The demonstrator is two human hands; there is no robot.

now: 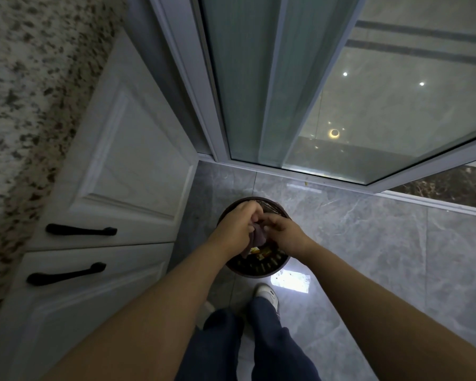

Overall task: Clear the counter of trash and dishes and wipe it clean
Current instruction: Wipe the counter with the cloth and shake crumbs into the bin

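Observation:
A round dark trash bin stands on the grey tiled floor below me. Both my hands are over its mouth. My left hand grips a purplish-grey cloth that hangs down into the bin. My right hand pinches the same cloth from the right side with curled fingers. Yellow and orange wrappers lie inside the bin under the cloth. The speckled granite counter runs along the left edge of the view.
White cabinet doors with black handles stand to the left of the bin. A glass sliding door in a white frame is straight ahead. My legs and white shoe are just behind the bin.

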